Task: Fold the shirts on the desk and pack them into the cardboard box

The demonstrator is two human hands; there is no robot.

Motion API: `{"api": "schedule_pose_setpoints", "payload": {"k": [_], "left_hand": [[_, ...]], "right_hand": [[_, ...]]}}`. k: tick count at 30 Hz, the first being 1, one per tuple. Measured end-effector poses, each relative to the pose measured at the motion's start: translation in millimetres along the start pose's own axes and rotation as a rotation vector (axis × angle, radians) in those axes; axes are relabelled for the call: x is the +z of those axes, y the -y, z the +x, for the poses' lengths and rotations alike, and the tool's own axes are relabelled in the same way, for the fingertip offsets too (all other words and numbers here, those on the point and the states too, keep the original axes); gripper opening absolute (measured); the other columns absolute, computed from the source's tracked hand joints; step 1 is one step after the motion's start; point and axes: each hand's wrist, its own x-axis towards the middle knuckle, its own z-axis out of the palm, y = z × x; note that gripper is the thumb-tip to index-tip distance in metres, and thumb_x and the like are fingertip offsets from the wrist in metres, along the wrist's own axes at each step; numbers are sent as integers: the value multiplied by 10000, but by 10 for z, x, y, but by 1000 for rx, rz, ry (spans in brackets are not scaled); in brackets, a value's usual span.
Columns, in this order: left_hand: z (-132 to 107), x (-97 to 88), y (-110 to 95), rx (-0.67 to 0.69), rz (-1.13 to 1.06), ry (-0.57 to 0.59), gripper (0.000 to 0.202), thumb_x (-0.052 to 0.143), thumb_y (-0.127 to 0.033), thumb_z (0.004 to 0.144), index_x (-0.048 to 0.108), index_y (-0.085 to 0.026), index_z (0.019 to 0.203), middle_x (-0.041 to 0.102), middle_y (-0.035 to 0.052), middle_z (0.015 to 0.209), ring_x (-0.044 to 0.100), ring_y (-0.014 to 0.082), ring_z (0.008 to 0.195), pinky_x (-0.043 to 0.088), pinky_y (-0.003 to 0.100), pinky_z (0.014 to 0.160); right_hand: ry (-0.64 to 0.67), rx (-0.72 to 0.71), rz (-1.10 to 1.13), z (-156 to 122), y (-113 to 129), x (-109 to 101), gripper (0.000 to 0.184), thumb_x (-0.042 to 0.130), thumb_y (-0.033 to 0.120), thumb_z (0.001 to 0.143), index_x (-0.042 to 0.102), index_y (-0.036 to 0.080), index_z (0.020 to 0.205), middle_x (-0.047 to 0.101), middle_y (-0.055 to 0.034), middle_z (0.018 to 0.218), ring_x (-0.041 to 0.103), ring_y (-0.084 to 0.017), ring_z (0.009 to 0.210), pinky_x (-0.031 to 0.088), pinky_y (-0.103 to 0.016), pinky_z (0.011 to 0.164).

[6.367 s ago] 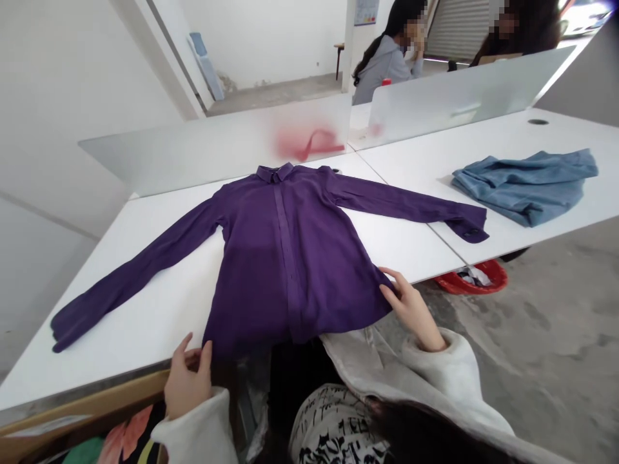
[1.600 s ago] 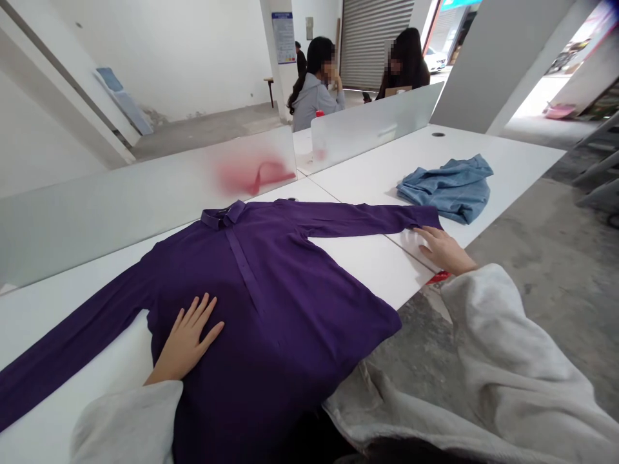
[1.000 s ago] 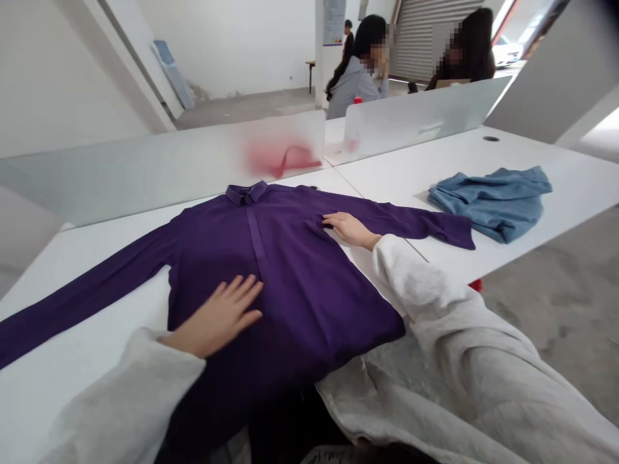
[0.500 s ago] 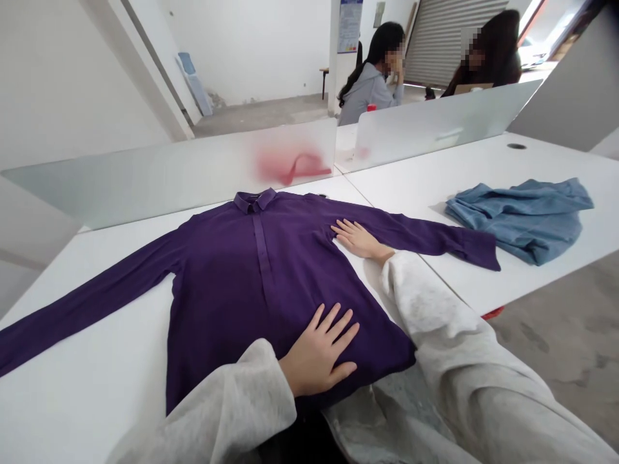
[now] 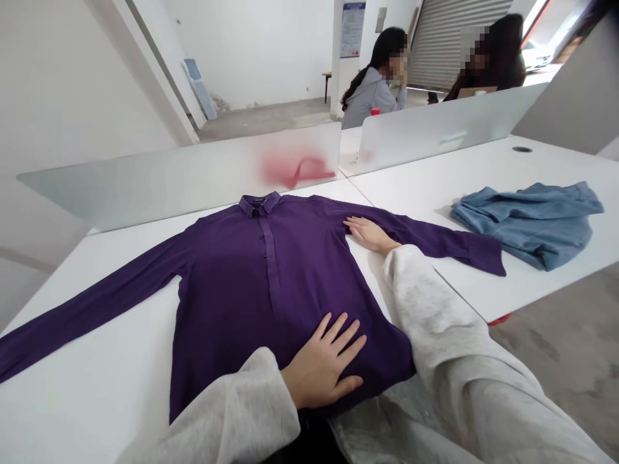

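Observation:
A dark purple long-sleeved button shirt [image 5: 227, 290] lies flat and face up on a white table [image 5: 91, 341], its collar [image 5: 259, 203] at the far side and both sleeves spread wide. My left hand [image 5: 322, 362] rests palm down on the lower front near the hem, fingers spread. My right hand [image 5: 370, 235] lies flat where the shirt's right sleeve meets the body, touching the cloth. Neither hand grips the fabric. Grey-white sleeves cover both my forearms, and my right forearm hides part of the shirt's side.
A crumpled blue denim garment [image 5: 527, 225] lies on the adjoining table to the right. Frosted partitions [image 5: 193, 174] with a red smear stand along the far edge. Two seated people [image 5: 374, 84] are beyond them. A red basket rim [image 5: 500, 319] shows below the table edge.
My left hand has slid down the shirt toward the hem, and my right hand has moved in from the cuff toward the shoulder seam. The shirt now lies flatter, and the view has shifted.

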Motion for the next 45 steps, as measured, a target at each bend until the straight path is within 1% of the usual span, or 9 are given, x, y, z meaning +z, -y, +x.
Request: {"api": "schedule_pose_setpoints", "payload": {"k": [3,6,11,15,27,33,37,40,45], "left_hand": [[-5,-6,2,-4,4,-4,641,356,-521,942,262,-181,1478,272,99,1546,152,299,1441,176,520,1153],[-9,-6,8,-3,-1,-4,644,369,-509,942,239,-191,1487,246,90,1555,142,293,1444,172,507,1161],[-19,12,33,2,-9,1,646,350,-506,950,183,-216,1503,203,66,1570,126,285,1448,163,502,1168],[-16,19,44,1,-32,19,653,351,-506,950,165,-220,1507,192,68,1572,116,292,1449,155,514,1166],[-8,-25,26,-17,-105,70,679,379,-497,944,129,-218,1510,143,69,1577,98,305,1448,146,544,1162],[11,-61,7,-35,-115,116,716,452,-461,924,115,-226,1511,118,58,1579,90,306,1449,148,550,1162],[0,-43,25,-29,-138,110,717,445,-463,927,101,-231,1511,112,52,1581,72,296,1451,141,552,1164],[-10,-2,38,-25,-171,95,692,403,-477,941,97,-232,1511,115,50,1581,50,286,1454,122,552,1166],[-1,2,40,-31,-245,76,685,413,-489,935,138,-230,1507,163,63,1572,63,292,1451,102,568,1162]], "right_hand": [[-188,183,-68,-147,-105,-266,533,196,312,969,587,98,1261,606,-154,1266,534,-260,1203,372,-432,1045],[-210,623,-171,-554,-400,-517,488,275,353,950,605,127,1229,645,-200,1161,570,-344,1121,424,-534,933],[-167,1115,-212,-1433,-920,-544,614,279,523,925,518,127,1329,442,-279,1379,366,-476,1282,261,-736,934],[-114,1125,-141,-1679,-1215,-474,674,252,595,906,461,168,1384,355,-257,1450,283,-462,1333,190,-758,949],[31,1043,-156,-1454,-1802,-640,599,218,534,958,348,219,1451,284,-191,1509,234,-349,1359,210,-626,982],[-226,980,-456,-1396,-1623,-622,531,204,356,983,535,79,1292,510,-210,1330,375,-283,1229,213,-445,975],[-184,1129,-458,-1431,-1457,-629,514,231,332,974,642,83,1154,601,-192,1207,502,-266,1081,281,-399,881],[-67,1125,-329,-1452,-1416,-637,526,270,437,967,591,129,1247,551,-180,1297,497,-259,1143,323,-373,858],[8,1093,-249,-1401,-1409,-620,656,229,496,961,352,72,1446,302,-223,1498,267,-306,1366,244,-448,1007]]}}
